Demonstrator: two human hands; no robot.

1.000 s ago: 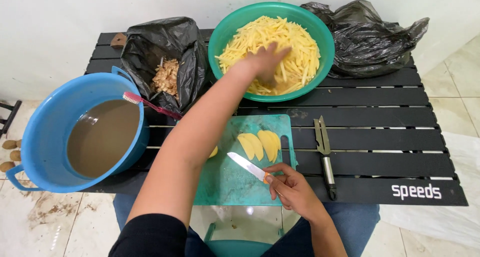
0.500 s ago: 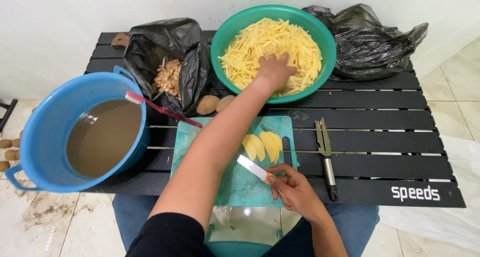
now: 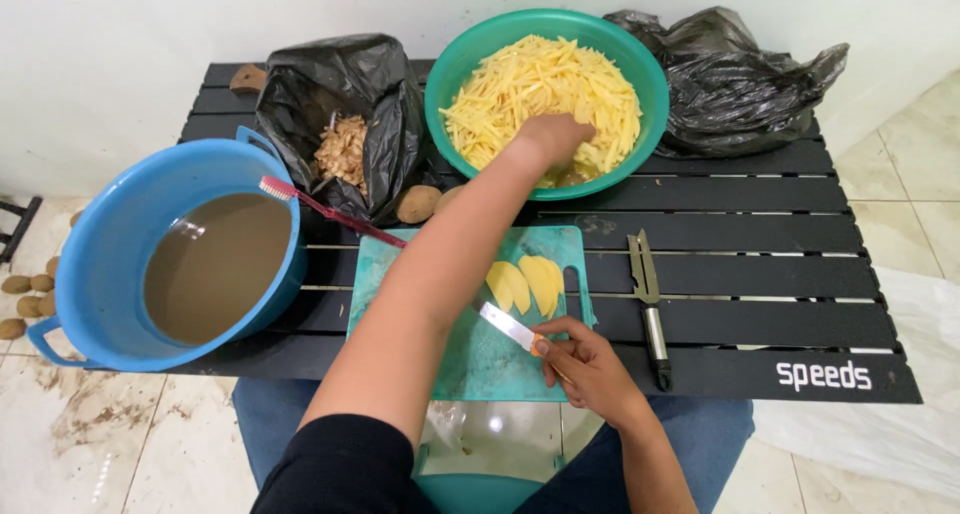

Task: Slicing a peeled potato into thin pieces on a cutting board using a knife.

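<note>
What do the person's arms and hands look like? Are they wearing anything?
Both hands are bare, with no gloves: the left hand and the right hand. No rings or watch show. The left arm has a black sleeve ending above the elbow, leaving the forearm bare. No sleeve shows on the right forearm.

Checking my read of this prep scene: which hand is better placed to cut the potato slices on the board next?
Probably the right hand: it holds the knife beside the potato slices; the left hand is in the green bowl.

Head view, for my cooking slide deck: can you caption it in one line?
Left hand in a green bowl of potato sticks; right hand holding a knife over the cutting board.
</note>
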